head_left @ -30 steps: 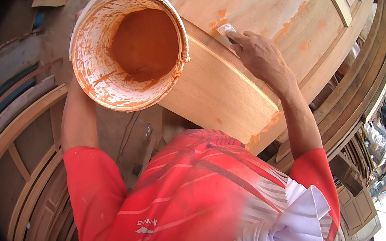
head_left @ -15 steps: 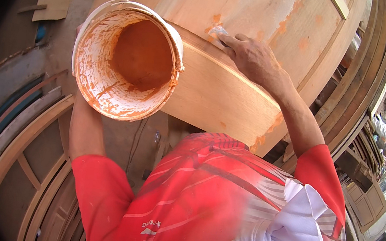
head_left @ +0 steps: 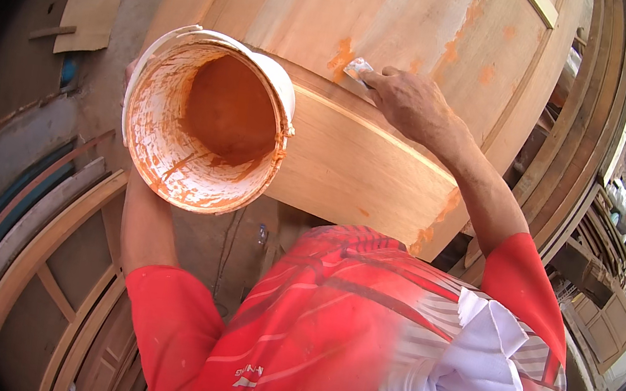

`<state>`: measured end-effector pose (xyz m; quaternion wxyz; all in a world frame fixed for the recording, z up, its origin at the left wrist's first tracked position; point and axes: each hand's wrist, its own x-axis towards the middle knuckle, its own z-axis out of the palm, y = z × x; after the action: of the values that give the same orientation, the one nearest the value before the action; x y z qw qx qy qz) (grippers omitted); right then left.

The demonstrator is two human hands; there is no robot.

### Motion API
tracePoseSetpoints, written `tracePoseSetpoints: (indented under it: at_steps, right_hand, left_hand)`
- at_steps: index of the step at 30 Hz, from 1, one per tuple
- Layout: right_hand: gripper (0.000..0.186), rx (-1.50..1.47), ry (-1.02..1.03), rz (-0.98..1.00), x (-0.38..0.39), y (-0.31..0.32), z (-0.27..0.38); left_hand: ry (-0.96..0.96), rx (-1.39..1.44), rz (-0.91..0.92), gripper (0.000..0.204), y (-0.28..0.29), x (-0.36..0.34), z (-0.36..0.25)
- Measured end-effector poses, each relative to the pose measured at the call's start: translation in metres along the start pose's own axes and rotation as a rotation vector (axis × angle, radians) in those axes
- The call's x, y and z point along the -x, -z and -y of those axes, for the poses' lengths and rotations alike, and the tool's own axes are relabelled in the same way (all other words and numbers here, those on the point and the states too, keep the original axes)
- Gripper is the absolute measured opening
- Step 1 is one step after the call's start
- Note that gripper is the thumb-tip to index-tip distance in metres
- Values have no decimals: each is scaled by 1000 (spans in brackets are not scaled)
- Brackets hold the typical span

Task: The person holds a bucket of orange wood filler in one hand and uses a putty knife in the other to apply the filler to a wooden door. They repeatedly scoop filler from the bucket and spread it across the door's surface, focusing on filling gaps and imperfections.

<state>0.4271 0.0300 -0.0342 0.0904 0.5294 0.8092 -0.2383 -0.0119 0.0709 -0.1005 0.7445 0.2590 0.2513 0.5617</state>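
My left hand [head_left: 131,70] holds up a white plastic bucket [head_left: 145,147] from its far left side; most of the fingers are hidden behind it. The bucket tilts toward me, its inside smeared with orange, and orange filler paste [head_left: 231,111] lies at the bottom. My right hand [head_left: 416,108] grips a putty knife [head_left: 359,70], its blade whitish and stained, low over the wooden door [head_left: 378,174]. An orange patch [head_left: 341,59] lies on the wood just left of the blade. More orange streaks [head_left: 451,50] mark joints and spots farther right.
Long wooden boards [head_left: 587,112] run along the door's right side. Curved-looking wooden frames [head_left: 47,257] lean at the lower left. A piece of board [head_left: 88,23] lies on the floor at the upper left. Stacked timber and panels [head_left: 602,325] stand at the right.
The putty knife has moved slightly right off the orange patch, which now shows more fully. The view has shifted a little, and the bucket sits lower in it, still in my left hand.
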Motion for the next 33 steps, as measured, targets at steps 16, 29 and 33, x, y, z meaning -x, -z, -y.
tracePoseSetpoints:
  at_steps: [16,29,33]
  right_hand:
    - [39,-207,-48,112,0,6,9]
    - [48,-825,-179,-384,89,-56,34]
    - [47,-849,-311,-394,116,-70,29]
  left_hand:
    - [64,-92,-21,41,5,5,-2]
    - [165,-193,-53,45,3,6,-3]
    - [221,-238,-68,47,0,12,3]
